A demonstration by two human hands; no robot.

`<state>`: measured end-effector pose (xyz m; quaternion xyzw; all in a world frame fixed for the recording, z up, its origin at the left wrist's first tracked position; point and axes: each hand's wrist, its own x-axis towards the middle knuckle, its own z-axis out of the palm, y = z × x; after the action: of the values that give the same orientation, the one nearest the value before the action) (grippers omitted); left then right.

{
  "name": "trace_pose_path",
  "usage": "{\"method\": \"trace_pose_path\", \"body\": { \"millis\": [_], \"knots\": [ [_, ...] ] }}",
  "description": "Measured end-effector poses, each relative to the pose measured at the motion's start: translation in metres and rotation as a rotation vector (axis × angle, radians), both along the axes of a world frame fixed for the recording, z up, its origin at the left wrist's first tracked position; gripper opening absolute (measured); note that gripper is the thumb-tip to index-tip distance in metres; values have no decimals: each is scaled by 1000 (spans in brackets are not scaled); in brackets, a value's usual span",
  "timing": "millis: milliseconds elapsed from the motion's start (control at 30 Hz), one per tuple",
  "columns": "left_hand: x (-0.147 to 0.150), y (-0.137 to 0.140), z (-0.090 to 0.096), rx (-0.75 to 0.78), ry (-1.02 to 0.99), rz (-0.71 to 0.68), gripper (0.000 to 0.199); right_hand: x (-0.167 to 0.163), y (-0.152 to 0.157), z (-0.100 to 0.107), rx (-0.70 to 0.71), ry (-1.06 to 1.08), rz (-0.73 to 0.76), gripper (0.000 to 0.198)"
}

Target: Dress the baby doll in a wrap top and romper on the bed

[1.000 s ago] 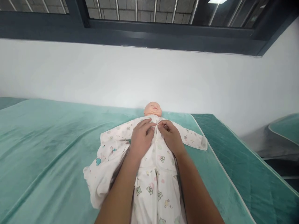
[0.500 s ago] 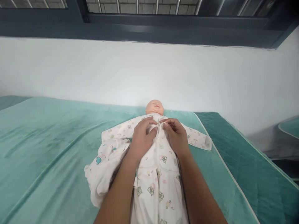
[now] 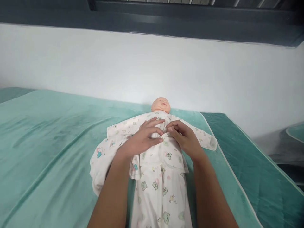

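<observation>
A baby doll point(image 3: 161, 105) lies on its back, head toward the wall. It wears a white long-sleeved baby shirt point(image 3: 152, 155) printed with small bears, and matching trousers point(image 3: 163, 199). My left hand point(image 3: 147, 134) rests on the chest of the shirt, fingers spread and thumb apart, fingertips by the front opening. With thumb and fingers pinched together, my right hand point(image 3: 185, 136) grips the shirt's front edge, lifting the cloth slightly. The fastening at its fingertips is hidden. Under and beside my left forearm lies another white printed garment point(image 3: 102, 163), bunched up.
A green sheet point(image 3: 59, 142) with some wrinkles covers the surface beneath the doll. Darker green cloth point(image 3: 249, 164) lies along the right. Behind the doll stands a white wall point(image 3: 118, 66), with a dark window frame point(image 3: 147, 22) above.
Both hands have moved a little down the shirt front. My left fingers have spread and flattened, while my right hand stays pinched on the cloth. The camera view has tilted down.
</observation>
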<state>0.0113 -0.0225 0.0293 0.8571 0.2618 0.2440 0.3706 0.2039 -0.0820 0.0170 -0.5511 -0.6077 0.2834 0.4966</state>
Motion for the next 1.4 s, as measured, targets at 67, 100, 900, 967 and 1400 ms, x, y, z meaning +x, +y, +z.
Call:
{"method": "trace_pose_path", "body": {
  "millis": [67,100,900,967,1400],
  "knots": [
    [0,-1,2,-12,6,0,12,0,-8,5,-53,-55,28,22],
    [0,-1,3,-15,13,-4,12,-1,-10,6,-63,-50,34,22],
    [16,-4,0,70,-28,157,19,1,-2,-10,98,345,3,18],
    [20,-9,-8,124,-78,290,16,3,-2,-14,153,435,-96,19],
    [-96,-115,-63,629,249,906,54,78,-57,-78,35,236,-708,24]
  ]
}}
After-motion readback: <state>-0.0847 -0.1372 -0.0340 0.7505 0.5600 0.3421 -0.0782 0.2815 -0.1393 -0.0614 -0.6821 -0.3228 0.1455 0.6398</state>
